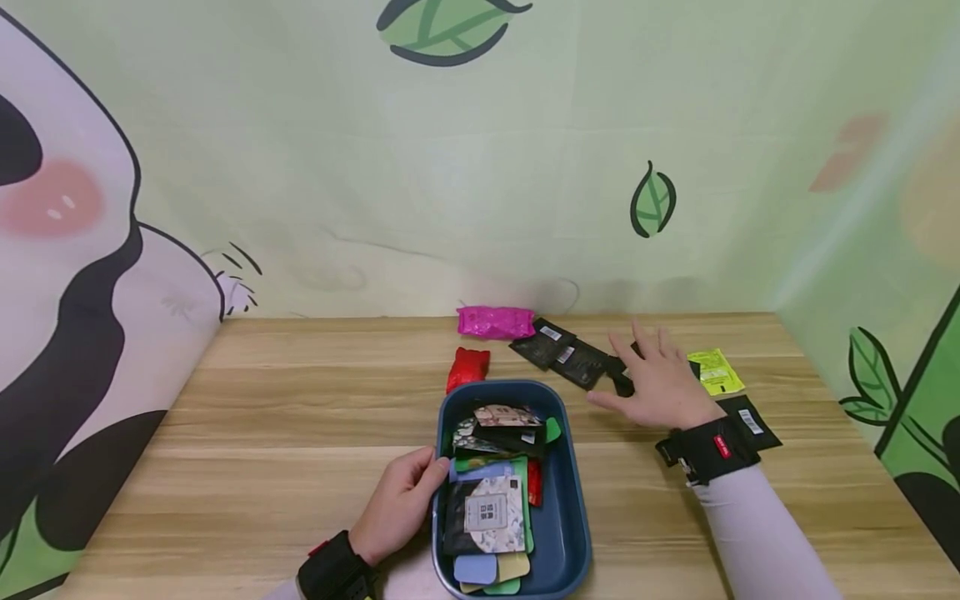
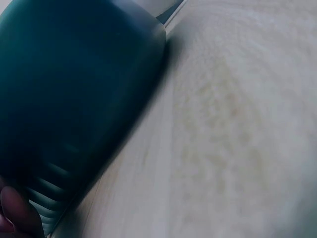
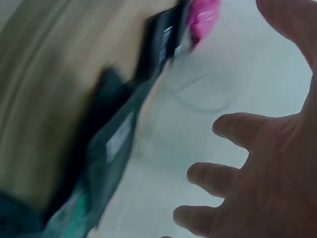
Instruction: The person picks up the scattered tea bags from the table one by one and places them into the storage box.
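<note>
My left hand (image 1: pixel 397 500) holds the left side of a dark blue plastic bin (image 1: pixel 573 500), its thumb at the rim. In the left wrist view, fingertips (image 2: pixel 20 210) touch the bin's outer wall. Several flat packets lie inside, among them a black-and-white printed sachet (image 1: pixel 487 515) on top. Fingers spread, my right hand (image 1: pixel 663 387) hovers over black sachets on the table's right side and holds nothing. In the right wrist view, black sachets (image 3: pixel 116 144) are blurred beside the palm. Part of that group is hidden beneath the hand.
Behind the bin lie a red packet (image 1: pixel 468 368) and a magenta packet (image 1: pixel 495 322). Two black sachets (image 1: pixel 581 362) overlap near them. A yellow packet (image 1: pixel 716 372) and another black sachet (image 1: pixel 752 422) lie by the right wrist. A printed backdrop (image 1: pixel 487 208) borders the wooden table (image 1: pixel 300 400).
</note>
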`<state>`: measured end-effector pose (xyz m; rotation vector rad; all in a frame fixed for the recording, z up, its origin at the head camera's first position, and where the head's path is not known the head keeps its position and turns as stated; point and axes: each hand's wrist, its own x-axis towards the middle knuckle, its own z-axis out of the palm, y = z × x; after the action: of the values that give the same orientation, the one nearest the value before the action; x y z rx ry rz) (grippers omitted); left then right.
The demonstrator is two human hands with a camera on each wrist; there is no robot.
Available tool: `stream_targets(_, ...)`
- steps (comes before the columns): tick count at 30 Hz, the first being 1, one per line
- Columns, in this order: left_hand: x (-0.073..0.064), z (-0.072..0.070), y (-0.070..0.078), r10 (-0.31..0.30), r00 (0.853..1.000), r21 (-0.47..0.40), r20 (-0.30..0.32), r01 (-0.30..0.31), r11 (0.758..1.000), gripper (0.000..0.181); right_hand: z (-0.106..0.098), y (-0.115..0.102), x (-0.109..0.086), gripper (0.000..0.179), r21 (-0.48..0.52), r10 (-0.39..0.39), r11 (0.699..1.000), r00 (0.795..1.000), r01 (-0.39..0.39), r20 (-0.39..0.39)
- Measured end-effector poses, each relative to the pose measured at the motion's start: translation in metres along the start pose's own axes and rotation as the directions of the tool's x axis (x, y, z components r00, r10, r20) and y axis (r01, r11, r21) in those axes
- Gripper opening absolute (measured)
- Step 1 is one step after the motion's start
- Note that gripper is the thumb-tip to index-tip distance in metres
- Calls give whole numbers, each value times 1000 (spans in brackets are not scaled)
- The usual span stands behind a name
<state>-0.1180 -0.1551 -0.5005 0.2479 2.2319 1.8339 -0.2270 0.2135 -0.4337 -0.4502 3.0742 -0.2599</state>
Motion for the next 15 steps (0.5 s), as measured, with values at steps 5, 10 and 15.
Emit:
stream_targets(5, 1, 0, 0, 5, 1000, -6, -4, -5, 1000, 42, 7, 16, 2, 104, 31, 72, 997, 996, -74, 55)
stream_targets(10, 0, 0, 0, 1, 1000, 2, 0, -1, 1000, 41, 14, 25, 4, 99, 31, 93, 995, 993, -96, 79)
stream_targets(15, 0, 0, 1, -2, 1000, 5, 6, 2, 1000, 40, 22, 30, 4, 89, 21, 103, 994, 991, -105, 84)
